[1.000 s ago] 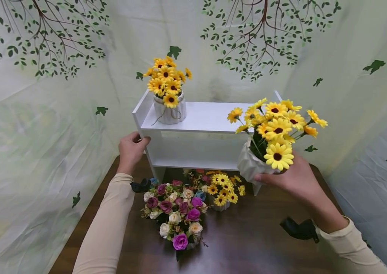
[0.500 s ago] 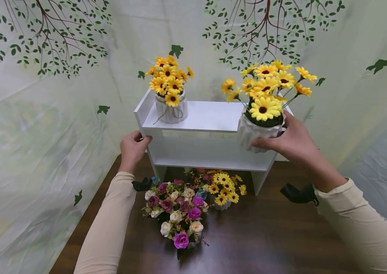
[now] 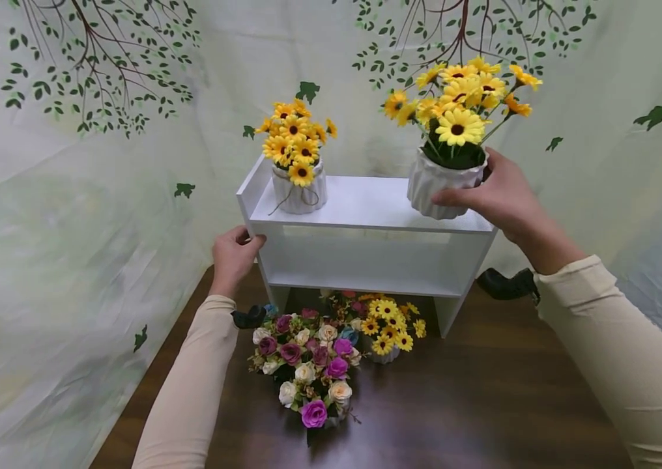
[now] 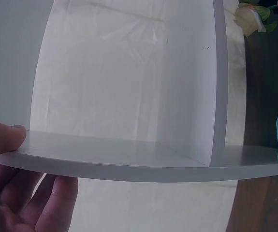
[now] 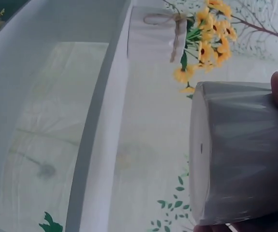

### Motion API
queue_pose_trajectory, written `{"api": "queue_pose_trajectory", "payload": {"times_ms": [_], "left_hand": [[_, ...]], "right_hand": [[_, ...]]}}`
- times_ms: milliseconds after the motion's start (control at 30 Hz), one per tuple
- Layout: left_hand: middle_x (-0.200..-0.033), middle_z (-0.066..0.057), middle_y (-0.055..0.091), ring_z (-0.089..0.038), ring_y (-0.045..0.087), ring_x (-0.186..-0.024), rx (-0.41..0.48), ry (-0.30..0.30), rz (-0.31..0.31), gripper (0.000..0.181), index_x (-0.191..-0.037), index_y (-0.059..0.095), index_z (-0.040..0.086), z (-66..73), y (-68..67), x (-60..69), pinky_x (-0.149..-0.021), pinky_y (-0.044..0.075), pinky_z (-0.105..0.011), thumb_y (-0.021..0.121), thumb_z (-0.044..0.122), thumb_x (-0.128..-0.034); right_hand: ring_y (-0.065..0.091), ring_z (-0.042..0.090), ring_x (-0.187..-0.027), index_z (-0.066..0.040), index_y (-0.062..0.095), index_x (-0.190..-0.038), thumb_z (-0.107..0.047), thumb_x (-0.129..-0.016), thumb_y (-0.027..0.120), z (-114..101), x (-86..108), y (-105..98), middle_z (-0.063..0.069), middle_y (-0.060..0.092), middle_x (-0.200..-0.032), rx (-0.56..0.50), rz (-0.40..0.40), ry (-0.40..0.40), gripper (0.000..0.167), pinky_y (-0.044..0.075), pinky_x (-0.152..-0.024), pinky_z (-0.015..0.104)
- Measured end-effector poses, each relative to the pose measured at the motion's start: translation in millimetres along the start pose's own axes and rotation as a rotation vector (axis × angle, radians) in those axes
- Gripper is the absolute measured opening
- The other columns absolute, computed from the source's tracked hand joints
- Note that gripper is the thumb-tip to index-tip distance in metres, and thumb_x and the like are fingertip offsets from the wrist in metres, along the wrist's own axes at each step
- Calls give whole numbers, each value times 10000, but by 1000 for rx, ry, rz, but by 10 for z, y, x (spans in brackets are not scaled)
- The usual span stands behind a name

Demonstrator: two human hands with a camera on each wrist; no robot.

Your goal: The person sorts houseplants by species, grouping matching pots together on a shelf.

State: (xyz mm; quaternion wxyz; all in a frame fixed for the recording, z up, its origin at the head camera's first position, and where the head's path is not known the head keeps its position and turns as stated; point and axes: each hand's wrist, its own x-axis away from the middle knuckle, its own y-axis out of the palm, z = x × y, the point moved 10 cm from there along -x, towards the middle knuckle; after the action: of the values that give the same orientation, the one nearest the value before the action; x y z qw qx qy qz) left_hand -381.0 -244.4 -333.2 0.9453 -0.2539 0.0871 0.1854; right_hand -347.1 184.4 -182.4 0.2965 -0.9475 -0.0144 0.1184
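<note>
My right hand (image 3: 509,198) grips a white fluted flower pot (image 3: 445,185) of yellow artificial flowers, thumb in front. It is above the right end of the top board of a white two-tier shelf (image 3: 366,195). In the right wrist view, a gap shows between the pot's base (image 5: 200,154) and the board's edge (image 5: 88,130). My left hand (image 3: 234,257) pinches the shelf's left side panel; in the left wrist view the thumb (image 4: 3,137) lies inside and the fingers outside. A second pot (image 3: 300,192) of yellow flowers, tied with twine, stands on the top board's left.
Pots of purple and cream roses (image 3: 307,365) stand on the brown wooden table (image 3: 454,404) before the shelf. Beside them is a smaller pot of yellow flowers (image 3: 389,326). A leaf-printed cloth (image 3: 73,228) hangs behind and at the sides.
My right hand has raised the flower pot from in front of the shelf to above its top board, and the pot now stands more upright. My left hand keeps its hold on the side panel.
</note>
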Motion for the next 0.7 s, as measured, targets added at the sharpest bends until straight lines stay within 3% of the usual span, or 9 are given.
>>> {"api": "queue_pose_trajectory", "payload": {"times_ms": [233, 400, 700], "left_hand": [[-1207, -197, 706, -330, 677, -1095, 16, -9, -7, 361, -1181, 706, 39, -17, 2, 31, -893, 562, -458, 644, 225, -878], [-1181, -180, 721, -301, 684, -1060, 19, -15, 4, 340, -1156, 716, 42, -41, 3, 28, -846, 558, -389, 642, 214, -873], [-1176, -188, 721, -298, 687, -1072, 13, 7, 4, 341, -1150, 717, 36, -20, -9, 14, -834, 554, -349, 647, 223, -873]], "right_hand": [[522, 197, -1224, -139, 393, -1474, -336, -760, 852, -25, -183, 2, 71, 530, -1394, -2, -7, 30, 871, 471, -966, 350], [500, 214, -1271, -160, 388, -1478, -353, -752, 855, -40, -296, 24, 63, 510, -1418, -47, 4, 63, 886, 433, -1077, 449], [477, 217, -1325, -156, 388, -1482, -263, -759, 851, -120, -489, 211, 78, 482, -1482, -149, 6, 61, 865, 397, -1141, 444]]}}
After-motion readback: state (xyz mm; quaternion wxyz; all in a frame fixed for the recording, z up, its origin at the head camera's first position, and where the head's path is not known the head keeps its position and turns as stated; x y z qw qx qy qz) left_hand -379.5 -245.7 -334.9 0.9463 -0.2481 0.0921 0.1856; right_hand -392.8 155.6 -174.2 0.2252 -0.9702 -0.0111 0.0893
